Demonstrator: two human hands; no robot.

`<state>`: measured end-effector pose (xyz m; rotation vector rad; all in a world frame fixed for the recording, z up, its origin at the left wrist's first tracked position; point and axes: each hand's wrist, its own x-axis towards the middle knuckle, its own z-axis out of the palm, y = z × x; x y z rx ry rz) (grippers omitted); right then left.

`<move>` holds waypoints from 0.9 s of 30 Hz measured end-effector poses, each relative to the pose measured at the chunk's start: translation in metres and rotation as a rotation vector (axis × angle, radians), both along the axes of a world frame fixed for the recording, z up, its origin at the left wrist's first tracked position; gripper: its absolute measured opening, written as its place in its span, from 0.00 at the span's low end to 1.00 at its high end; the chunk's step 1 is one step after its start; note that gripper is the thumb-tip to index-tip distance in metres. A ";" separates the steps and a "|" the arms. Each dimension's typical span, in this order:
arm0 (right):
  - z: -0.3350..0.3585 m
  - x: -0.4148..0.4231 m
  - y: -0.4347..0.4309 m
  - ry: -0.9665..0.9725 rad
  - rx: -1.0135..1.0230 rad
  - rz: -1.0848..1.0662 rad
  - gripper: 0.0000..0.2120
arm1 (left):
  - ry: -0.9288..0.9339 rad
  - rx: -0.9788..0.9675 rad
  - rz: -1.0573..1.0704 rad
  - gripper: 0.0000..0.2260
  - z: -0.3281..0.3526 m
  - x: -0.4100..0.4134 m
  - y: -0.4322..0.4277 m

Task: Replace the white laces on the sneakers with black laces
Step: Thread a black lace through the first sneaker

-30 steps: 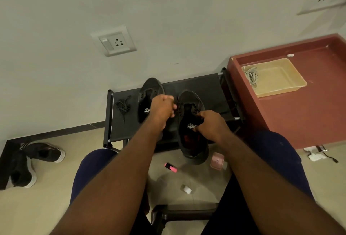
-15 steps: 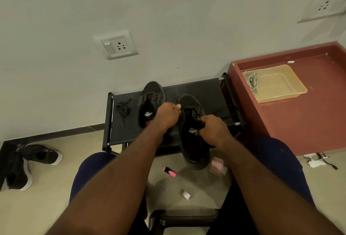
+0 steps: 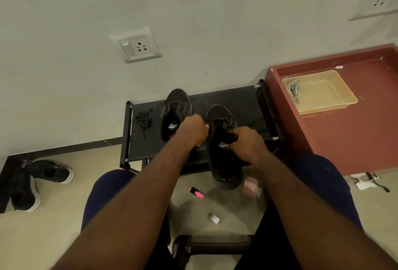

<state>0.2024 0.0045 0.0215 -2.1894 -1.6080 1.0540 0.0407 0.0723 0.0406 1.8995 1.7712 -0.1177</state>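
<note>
Near sneaker point(image 3: 224, 162) — heel overhangs rack point(image 3: 232, 99), unmoved | right hand point(image 3: 246, 141) grips its tongue, left hand point(image 3: 193, 128) pinches its left rim, now closer in | beyond, on rack: second sneaker point(image 3: 176, 106), loose black lace point(image 3: 143, 118) | white laces point(image 3: 294, 90) in tray point(image 3: 327, 95)

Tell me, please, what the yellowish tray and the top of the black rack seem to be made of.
The tray looks like moulded plastic: pale yellow, smooth, with rounded corners and a thin rim. The rack top seems to be matt black fabric stretched between tubes, probably painted metal by their faint sheen.
</note>
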 end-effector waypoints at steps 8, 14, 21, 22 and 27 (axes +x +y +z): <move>-0.003 0.002 0.001 0.009 0.004 -0.003 0.10 | -0.358 0.437 -0.004 0.23 0.026 -0.005 -0.024; -0.003 0.001 0.002 0.005 0.006 -0.007 0.12 | -0.731 0.686 0.268 0.23 0.044 -0.029 -0.038; -0.001 0.004 0.005 -0.028 0.040 -0.075 0.09 | -0.375 0.531 0.189 0.11 0.040 -0.022 -0.037; -0.001 0.003 0.005 -0.022 0.050 -0.086 0.07 | -0.295 0.393 0.167 0.09 0.039 -0.022 -0.035; -0.008 -0.004 0.007 0.010 0.078 -0.111 0.03 | -0.063 0.182 0.040 0.13 0.038 -0.012 -0.032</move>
